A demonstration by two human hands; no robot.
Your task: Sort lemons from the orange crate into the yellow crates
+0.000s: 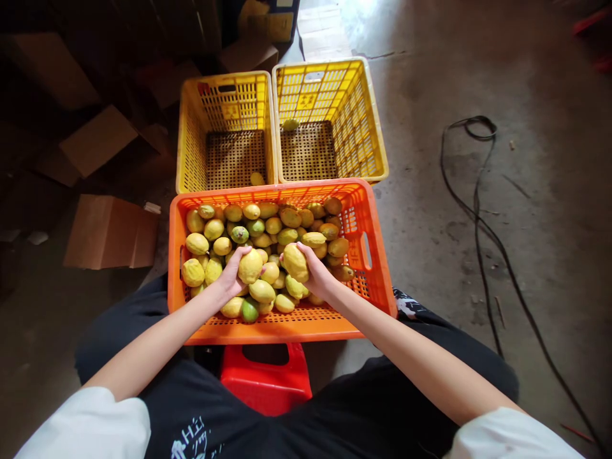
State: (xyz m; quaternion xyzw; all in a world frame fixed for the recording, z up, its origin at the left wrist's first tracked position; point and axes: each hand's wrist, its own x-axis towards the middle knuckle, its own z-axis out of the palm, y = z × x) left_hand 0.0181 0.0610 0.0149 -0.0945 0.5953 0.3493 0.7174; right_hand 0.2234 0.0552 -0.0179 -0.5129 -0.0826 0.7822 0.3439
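We seem mid-pick: over the orange crate (277,330), our left hand (232,274) closes its fingers round 1 yellow fruit (250,266), our right hand (317,270) a second fruit (296,262). Next probably calls for lifting clear, 2 yellow crates (275,127) at 12 o'clock.

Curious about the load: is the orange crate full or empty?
Partly full: fruit covers much of the orange crate; bare mesh shows at right.

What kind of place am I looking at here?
Probably a warehouse or packing area: there's a bare concrete floor, cardboard boxes lying about, and plastic crates, an orange one full of yellow and green fruit.
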